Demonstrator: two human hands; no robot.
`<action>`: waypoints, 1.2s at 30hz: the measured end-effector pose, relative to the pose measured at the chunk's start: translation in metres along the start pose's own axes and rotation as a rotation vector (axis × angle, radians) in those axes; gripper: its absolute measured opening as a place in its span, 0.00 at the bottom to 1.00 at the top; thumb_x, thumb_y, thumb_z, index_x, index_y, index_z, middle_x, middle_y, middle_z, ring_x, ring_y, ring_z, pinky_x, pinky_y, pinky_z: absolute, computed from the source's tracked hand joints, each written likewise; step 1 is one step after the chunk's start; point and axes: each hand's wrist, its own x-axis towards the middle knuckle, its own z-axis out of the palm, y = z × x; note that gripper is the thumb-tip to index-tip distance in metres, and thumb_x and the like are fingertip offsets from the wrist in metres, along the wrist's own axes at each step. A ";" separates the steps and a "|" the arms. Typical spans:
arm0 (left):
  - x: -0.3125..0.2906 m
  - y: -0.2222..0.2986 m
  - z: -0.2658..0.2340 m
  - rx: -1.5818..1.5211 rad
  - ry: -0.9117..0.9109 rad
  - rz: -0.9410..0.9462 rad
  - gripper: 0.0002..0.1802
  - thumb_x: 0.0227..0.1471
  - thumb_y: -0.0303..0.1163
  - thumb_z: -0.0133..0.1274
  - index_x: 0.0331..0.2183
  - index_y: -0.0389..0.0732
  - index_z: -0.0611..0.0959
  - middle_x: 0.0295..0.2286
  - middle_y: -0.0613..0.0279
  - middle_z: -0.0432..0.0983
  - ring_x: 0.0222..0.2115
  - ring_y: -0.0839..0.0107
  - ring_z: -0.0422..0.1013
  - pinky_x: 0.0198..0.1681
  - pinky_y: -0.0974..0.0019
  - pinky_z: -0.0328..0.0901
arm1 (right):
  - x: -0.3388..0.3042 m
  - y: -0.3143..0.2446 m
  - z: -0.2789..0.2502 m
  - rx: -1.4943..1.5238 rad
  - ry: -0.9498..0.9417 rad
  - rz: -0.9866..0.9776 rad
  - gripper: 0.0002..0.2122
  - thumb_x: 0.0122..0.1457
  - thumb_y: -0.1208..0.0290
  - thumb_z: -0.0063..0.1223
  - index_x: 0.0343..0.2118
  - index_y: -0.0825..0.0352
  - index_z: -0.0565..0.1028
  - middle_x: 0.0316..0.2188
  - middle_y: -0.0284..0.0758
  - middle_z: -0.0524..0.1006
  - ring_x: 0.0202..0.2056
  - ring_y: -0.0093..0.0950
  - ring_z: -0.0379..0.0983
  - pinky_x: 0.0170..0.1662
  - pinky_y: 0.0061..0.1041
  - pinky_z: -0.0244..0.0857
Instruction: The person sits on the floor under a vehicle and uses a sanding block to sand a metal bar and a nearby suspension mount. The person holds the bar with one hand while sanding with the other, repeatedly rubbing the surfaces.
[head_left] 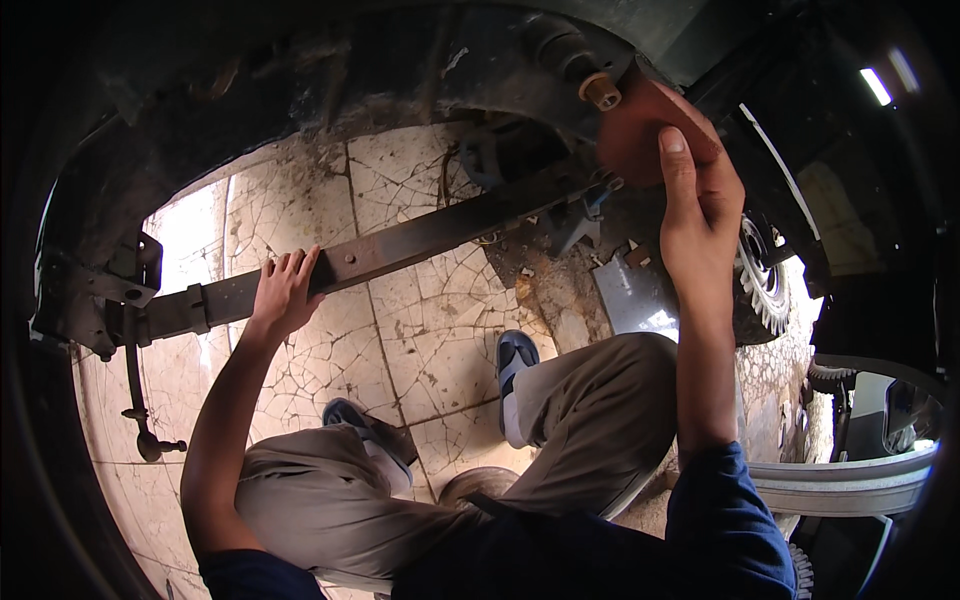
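Over by the right end of the long dark bar (440, 231), the person's right hand (700, 220) pinches a reddish-brown flat piece (637, 140), thumb on its near face, the other fingers mostly hidden behind. That piece sits up beside a rusty bolt (600, 92) on the dark frame (400, 75); I can't tell whether they touch. The left hand (285, 295) lies across the bar's near edge, towards its left end, fingers slightly spread just beside a dark clip (197, 309). Below, two sandals (517, 352) rest on the cracked tile floor (440, 355).
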 end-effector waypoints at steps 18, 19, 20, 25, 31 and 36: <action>0.001 -0.001 0.004 0.001 0.042 0.002 0.45 0.47 0.43 0.62 0.61 0.42 0.61 0.50 0.55 0.67 0.53 0.59 0.62 0.57 0.51 0.55 | -0.001 0.002 0.004 0.112 -0.015 0.082 0.15 0.68 0.69 0.45 0.52 0.71 0.73 0.41 0.33 0.79 0.44 0.18 0.71 0.49 0.19 0.64; 0.000 -0.002 0.004 0.000 0.046 0.003 0.45 0.47 0.43 0.62 0.61 0.42 0.61 0.51 0.55 0.67 0.53 0.59 0.62 0.57 0.51 0.55 | -0.001 0.000 0.004 0.119 0.002 0.077 0.15 0.68 0.69 0.45 0.52 0.71 0.73 0.41 0.33 0.79 0.44 0.18 0.71 0.49 0.18 0.64; 0.000 -0.002 0.004 -0.001 0.049 0.004 0.45 0.47 0.43 0.62 0.61 0.42 0.61 0.51 0.55 0.67 0.53 0.59 0.62 0.57 0.51 0.55 | 0.000 -0.004 0.003 0.127 0.020 0.073 0.15 0.68 0.69 0.45 0.52 0.71 0.73 0.41 0.33 0.79 0.44 0.18 0.71 0.50 0.18 0.63; 0.002 -0.002 0.005 0.004 0.039 0.003 0.45 0.47 0.44 0.62 0.61 0.42 0.61 0.51 0.55 0.67 0.53 0.59 0.62 0.57 0.51 0.55 | -0.002 0.002 0.004 0.109 -0.036 0.104 0.15 0.68 0.70 0.46 0.52 0.71 0.73 0.42 0.34 0.79 0.44 0.19 0.72 0.50 0.20 0.64; 0.001 -0.003 0.007 0.015 0.059 0.010 0.45 0.47 0.43 0.62 0.62 0.42 0.60 0.50 0.55 0.67 0.53 0.59 0.62 0.57 0.51 0.55 | -0.001 0.002 0.003 0.140 0.041 0.044 0.15 0.67 0.70 0.46 0.52 0.72 0.73 0.42 0.34 0.78 0.43 0.19 0.72 0.50 0.20 0.65; 0.001 -0.002 0.005 0.005 0.044 0.010 0.45 0.47 0.43 0.62 0.62 0.42 0.60 0.50 0.55 0.66 0.53 0.59 0.62 0.57 0.51 0.55 | -0.003 -0.003 0.001 0.131 0.057 0.050 0.15 0.68 0.70 0.46 0.52 0.73 0.72 0.42 0.34 0.78 0.43 0.18 0.72 0.49 0.19 0.64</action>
